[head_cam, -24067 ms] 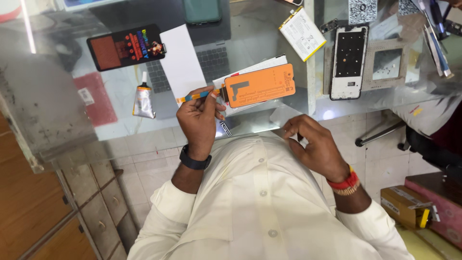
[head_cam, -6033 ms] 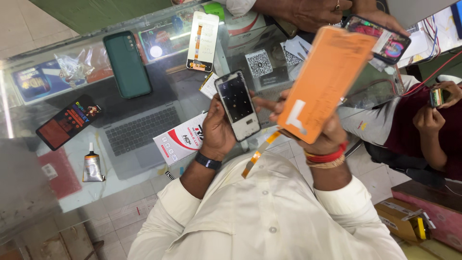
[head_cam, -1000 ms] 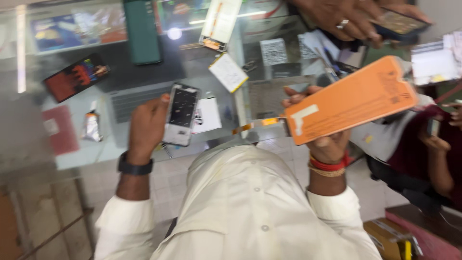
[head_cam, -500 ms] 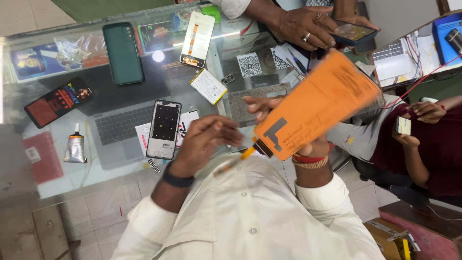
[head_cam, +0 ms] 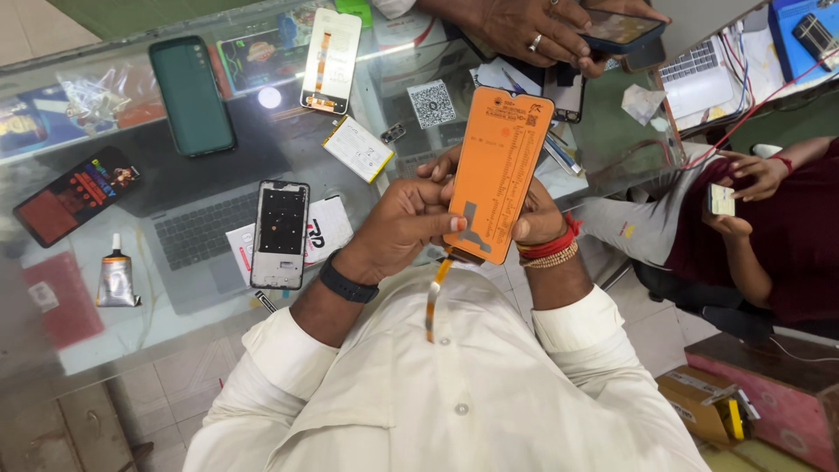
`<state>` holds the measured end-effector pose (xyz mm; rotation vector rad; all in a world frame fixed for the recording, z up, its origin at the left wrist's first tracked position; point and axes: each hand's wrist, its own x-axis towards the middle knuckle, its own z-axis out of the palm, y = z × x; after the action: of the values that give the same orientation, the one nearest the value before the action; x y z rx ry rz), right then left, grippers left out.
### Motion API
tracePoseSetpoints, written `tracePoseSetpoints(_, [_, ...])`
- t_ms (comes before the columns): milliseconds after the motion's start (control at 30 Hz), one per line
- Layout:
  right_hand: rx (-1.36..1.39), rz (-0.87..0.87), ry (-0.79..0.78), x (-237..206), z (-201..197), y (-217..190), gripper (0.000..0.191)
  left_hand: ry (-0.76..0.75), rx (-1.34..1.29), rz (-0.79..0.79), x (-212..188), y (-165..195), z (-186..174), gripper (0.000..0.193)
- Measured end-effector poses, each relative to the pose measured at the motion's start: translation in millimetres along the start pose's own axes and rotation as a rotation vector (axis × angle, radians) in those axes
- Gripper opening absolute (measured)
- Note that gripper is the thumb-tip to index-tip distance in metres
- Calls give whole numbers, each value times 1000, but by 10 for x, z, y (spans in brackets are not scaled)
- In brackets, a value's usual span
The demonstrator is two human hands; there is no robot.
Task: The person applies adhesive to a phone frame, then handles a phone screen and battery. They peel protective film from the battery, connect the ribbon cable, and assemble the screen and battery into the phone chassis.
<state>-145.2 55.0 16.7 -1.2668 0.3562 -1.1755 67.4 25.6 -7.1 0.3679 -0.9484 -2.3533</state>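
Orange-backed flat phone display panel (head_cam: 496, 170) with its thin ribbon cable (head_cam: 433, 301) dangling sits upright above the glass counter (head_cam: 175, 288), my left hand (head_cam: 406, 227) and right hand (head_cam: 533, 218) both closed on its edges; edge-only contact seems wisest. Below lie the bare black phone frame (head_cam: 280, 234), white battery (head_cam: 357, 149) and small glue tube (head_cam: 115, 278), while another person's ringed hand (head_cam: 524, 31) crowds the far side.

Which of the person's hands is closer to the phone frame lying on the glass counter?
Left. The left hand grips the orange screen panel just beside the phone frame; the right hand holds the panel's far side.
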Motion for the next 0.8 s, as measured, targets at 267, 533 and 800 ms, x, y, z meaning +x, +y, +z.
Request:
tracePoseSetpoints(267, [-154, -16, 484, -297, 125, 110, 101, 154, -139, 85, 106, 92, 104, 31])
tracePoseSetpoints(533, [-507, -19, 628, -642, 406, 139, 61, 281, -190, -9, 201, -198, -8, 33])
tracePoseSetpoints(800, [-607, 19, 642, -624, 414, 143, 47, 334, -108, -93, 288, -228, 9, 39])
